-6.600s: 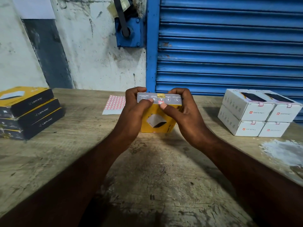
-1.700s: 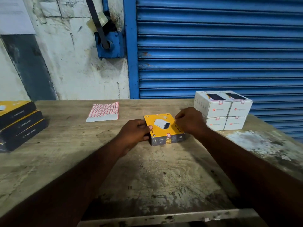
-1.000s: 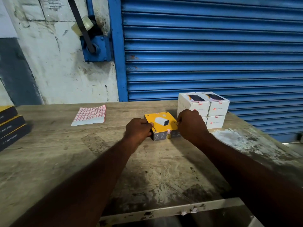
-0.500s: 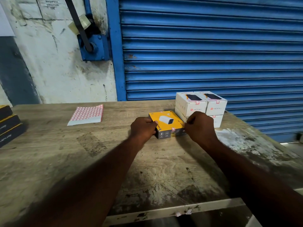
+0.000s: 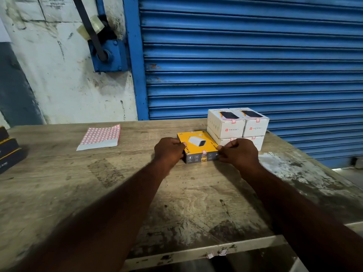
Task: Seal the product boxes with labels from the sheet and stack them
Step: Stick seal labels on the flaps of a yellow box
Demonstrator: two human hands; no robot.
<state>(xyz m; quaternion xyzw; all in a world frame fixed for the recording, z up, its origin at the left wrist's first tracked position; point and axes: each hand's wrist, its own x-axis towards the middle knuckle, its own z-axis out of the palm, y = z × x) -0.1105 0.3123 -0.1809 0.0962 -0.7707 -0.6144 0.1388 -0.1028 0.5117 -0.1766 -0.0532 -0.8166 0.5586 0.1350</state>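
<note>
On table [image 5: 98, 193], hands grip yellow box [image 5: 198, 143]

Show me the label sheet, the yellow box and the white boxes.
label sheet [image 5: 100, 136], head view, middle of its grid.
yellow box [image 5: 198, 143], head view, top face.
white boxes [image 5: 232, 129], head view, front of upper left box.

Yellow box [image 5: 198, 143]: flat on the table at my 12 o'clock. Its top shows a picture of a white gadget, and the dark front side carries small icons. One red-edged label [image 5: 204, 152] is folded over the front top edge, mid-width. I grip both ends, left hand [image 5: 169, 152] at its 9 o'clock, right hand [image 5: 239, 154] at its 3.

White boxes [image 5: 237, 124]: four seen, two on two, at 1 o'clock just behind the yellow one, red-edged labels over their front edges.

Label sheet [image 5: 100, 137]: flat at 10 o'clock, rows of red-framed labels.

Dark boxes [image 5: 9, 154]: stacked at 9 o'clock, cut off by the view's edge.
</note>
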